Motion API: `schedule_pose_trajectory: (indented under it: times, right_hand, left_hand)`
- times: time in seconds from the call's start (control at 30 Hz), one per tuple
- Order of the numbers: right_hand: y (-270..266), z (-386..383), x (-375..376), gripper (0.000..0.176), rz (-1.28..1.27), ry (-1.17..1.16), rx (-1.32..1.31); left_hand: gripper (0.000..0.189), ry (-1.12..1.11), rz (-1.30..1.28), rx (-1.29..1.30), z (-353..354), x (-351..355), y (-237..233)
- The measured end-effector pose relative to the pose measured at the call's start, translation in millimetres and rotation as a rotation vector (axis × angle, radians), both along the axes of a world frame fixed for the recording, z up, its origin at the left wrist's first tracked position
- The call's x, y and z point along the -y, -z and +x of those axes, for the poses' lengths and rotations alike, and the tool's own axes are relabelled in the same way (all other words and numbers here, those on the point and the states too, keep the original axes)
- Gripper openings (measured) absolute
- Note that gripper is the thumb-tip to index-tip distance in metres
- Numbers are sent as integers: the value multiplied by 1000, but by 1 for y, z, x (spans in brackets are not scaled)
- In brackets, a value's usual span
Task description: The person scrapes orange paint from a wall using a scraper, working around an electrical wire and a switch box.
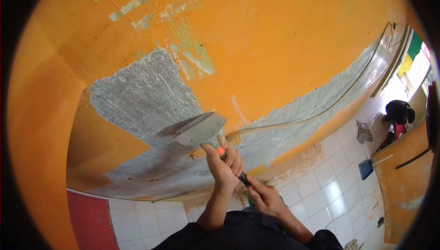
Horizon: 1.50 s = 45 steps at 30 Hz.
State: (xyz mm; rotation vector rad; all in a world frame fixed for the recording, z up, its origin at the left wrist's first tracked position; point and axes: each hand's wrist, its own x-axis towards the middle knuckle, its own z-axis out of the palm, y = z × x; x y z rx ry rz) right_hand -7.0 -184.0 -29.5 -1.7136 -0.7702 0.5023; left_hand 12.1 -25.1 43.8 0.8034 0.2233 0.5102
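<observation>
A wide metal scraper (200, 129) has its blade edge at the wall, where orange paint (275, 43) borders a bare grey patch (146, 94). My left hand (223, 165) is wrapped round the upper part of the scraper's handle, just below the metal head, with the thumb and a finger near the head. Lower down, my right hand (266, 198) grips the black end of the same handle. A second grey strip (293, 121) runs to the right along the wall, with a cable (316, 113) across it.
Dust and paint flakes (302, 163) lie along the wall's foot on white tiles (324, 169). At the right are a person (398, 112), a plastic bag (364, 132) and a blue dustpan (366, 169). A red surface (91, 220) shows at lower left.
</observation>
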Motion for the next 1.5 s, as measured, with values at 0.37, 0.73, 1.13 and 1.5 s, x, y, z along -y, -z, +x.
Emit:
schedule_pose_trajectory:
  times: [0.37, 0.73, 1.13, 1.5]
  right_hand:
    - [-1, -5, -1, 46, 111, 38, -23]
    - [2, -1, -2, 45, 78, 26, -38]
    - [-15, -2, -4, 46, 60, 67, 54]
    - [-18, -6, -5, 45, 85, 107, 133]
  left_hand:
    - [54, -39, 55, -53, -3, 2, 0]
    - [56, -13, 65, -26, -3, 1, 4]
    - [57, 41, -8, 24, -2, -4, 0]
    - [50, 63, -89, 85, -3, -4, 3]
